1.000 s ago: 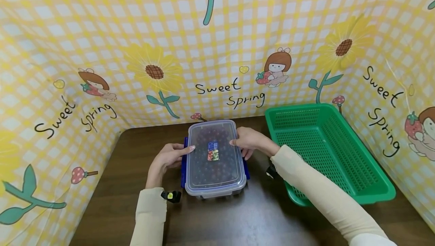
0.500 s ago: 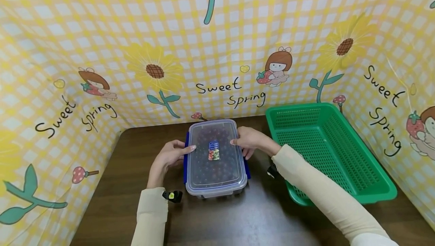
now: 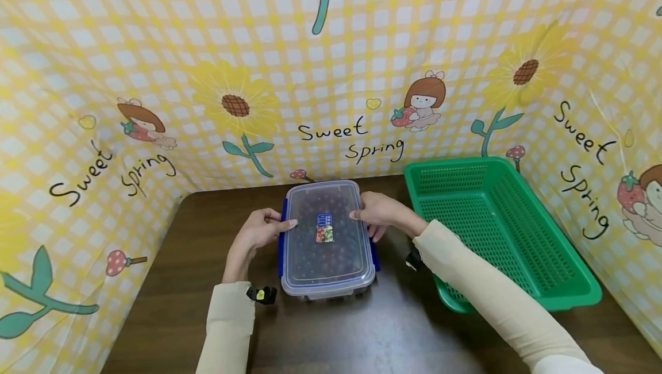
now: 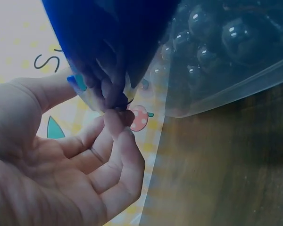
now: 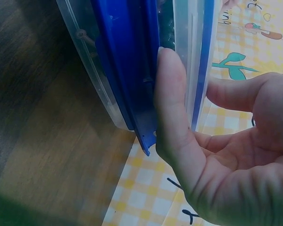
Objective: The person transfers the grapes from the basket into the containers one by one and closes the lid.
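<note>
A clear food storage box (image 3: 331, 270) with a translucent lid and blue side latches stands on the table. Dark round fruit shows through its walls. My left hand (image 3: 253, 239) grips its left side, thumb on the lid's edge; in the left wrist view, curled fingertips (image 4: 125, 117) meet the lower edge of the blue latch (image 4: 113, 33). On the opposite side my right hand (image 3: 383, 213) grips the box, thumb over the lid's edge. The right wrist view shows a finger (image 5: 170, 75) lying along the wall beside the other blue latch (image 5: 127, 61).
A green plastic basket (image 3: 517, 296) with slotted walls stands to the right, partly behind my right sleeve (image 3: 481, 282). The brown wooden table (image 3: 170, 305) meets a yellow checked cloth (image 3: 331, 69) at the back and sides.
My left fingers have shifted slightly upward beside the left latch, and that blue strip looks a little narrower. The box, the right hand and the basket stay in place.
</note>
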Demonstrator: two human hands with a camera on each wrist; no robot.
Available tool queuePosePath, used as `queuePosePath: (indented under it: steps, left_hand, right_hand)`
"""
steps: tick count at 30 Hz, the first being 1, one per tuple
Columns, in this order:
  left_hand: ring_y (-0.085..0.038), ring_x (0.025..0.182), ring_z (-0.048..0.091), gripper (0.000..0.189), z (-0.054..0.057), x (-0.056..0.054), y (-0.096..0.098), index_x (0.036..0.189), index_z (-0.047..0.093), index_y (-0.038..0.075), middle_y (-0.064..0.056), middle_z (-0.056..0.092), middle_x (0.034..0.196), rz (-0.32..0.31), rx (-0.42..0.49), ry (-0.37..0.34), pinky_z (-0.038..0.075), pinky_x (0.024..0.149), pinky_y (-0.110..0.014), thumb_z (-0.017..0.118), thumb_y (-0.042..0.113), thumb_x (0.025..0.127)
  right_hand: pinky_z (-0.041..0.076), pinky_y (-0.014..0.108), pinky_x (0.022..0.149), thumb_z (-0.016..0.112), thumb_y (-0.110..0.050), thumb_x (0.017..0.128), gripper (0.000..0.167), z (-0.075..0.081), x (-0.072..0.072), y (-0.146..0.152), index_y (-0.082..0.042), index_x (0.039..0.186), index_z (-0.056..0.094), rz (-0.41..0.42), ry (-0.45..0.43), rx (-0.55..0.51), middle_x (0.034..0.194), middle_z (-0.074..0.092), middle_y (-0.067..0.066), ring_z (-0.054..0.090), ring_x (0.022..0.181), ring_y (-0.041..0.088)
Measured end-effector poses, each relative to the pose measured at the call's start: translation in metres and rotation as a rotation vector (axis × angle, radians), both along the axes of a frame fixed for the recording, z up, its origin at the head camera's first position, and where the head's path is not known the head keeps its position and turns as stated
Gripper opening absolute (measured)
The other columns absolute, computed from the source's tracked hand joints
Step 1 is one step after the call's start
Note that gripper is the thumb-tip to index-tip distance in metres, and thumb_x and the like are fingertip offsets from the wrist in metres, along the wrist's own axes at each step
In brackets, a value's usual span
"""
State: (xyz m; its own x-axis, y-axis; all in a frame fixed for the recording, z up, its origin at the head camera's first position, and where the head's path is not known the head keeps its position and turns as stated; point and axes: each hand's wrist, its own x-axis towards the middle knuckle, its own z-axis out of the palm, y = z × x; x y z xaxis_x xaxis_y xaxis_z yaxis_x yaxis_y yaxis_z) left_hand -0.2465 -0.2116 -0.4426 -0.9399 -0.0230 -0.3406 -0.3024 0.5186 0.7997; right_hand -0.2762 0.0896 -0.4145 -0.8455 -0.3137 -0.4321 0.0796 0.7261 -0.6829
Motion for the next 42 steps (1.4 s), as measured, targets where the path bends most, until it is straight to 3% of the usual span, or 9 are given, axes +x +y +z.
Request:
queuePosePath:
  steps: [6, 18, 24, 30, 34, 42]
  left_hand:
    - [-0.030, 0.099, 0.067, 0.049, -0.0021, -0.0024, -0.0007, 0.121, 0.061, -0.002, -0.013, 0.067, 0.107, -0.015, 0.000, 0.019, 0.059, 0.096, -0.047, 0.081, 0.035, 0.094]
    - [-0.031, 0.102, 0.068, 0.054, -0.0054, -0.0050, -0.0046, 0.124, 0.061, -0.002, -0.013, 0.067, 0.110, -0.003, 0.039, -0.012, 0.060, 0.099, -0.051, 0.083, 0.037, 0.091]
    - [-0.026, 0.099, 0.068, 0.065, -0.0060, -0.0040, -0.0060, 0.132, 0.056, -0.005, -0.018, 0.066, 0.119, -0.009, 0.066, -0.035, 0.058, 0.102, -0.052, 0.082, 0.040, 0.092]
    - [-0.027, 0.107, 0.071, 0.075, -0.0078, 0.0014, -0.0057, 0.144, 0.047, -0.006, -0.024, 0.066, 0.130, -0.023, 0.096, -0.080, 0.057, 0.105, -0.052, 0.078, 0.041, 0.095]
    - [-0.028, 0.112, 0.072, 0.083, -0.0099, 0.0034, -0.0061, 0.150, 0.045, -0.005, -0.025, 0.066, 0.135, -0.015, 0.108, -0.119, 0.060, 0.101, -0.047, 0.078, 0.046, 0.094]
    - [-0.026, 0.104, 0.074, 0.087, -0.0094, 0.0025, -0.0058, 0.149, 0.051, -0.004, -0.023, 0.069, 0.131, 0.027, 0.120, -0.143, 0.066, 0.082, -0.038, 0.080, 0.053, 0.090]
  right_hand:
    - [0.064, 0.036, 0.057, 0.060, -0.026, 0.108, 0.025, -0.0005, -0.0008, 0.0012, -0.003, 0.116, 0.059, 0.009, 0.000, -0.002, 0.091, 0.070, 0.015, 0.073, 0.066, 0.025]
    - [0.064, 0.037, 0.057, 0.061, -0.026, 0.108, 0.024, -0.0007, -0.0016, 0.0013, -0.004, 0.116, 0.058, 0.006, -0.009, -0.013, 0.092, 0.069, 0.014, 0.072, 0.065, 0.024]
    - [0.064, 0.036, 0.057, 0.061, -0.027, 0.108, 0.024, 0.0003, -0.0025, 0.0019, -0.005, 0.117, 0.057, 0.012, -0.004, -0.006, 0.092, 0.069, 0.014, 0.072, 0.067, 0.025]
    - [0.064, 0.036, 0.058, 0.062, -0.028, 0.108, 0.025, -0.0012, -0.0004, 0.0011, -0.005, 0.115, 0.057, 0.009, -0.015, 0.005, 0.093, 0.070, 0.014, 0.072, 0.067, 0.024]
    - [0.064, 0.036, 0.057, 0.063, -0.029, 0.107, 0.025, -0.0024, 0.0010, 0.0010, -0.004, 0.112, 0.058, 0.007, -0.019, 0.007, 0.092, 0.070, 0.014, 0.072, 0.066, 0.023]
    - [0.062, 0.033, 0.056, 0.064, -0.030, 0.106, 0.028, -0.0008, -0.0021, 0.0038, -0.004, 0.113, 0.058, -0.004, -0.008, 0.010, 0.091, 0.067, 0.012, 0.074, 0.073, 0.027]
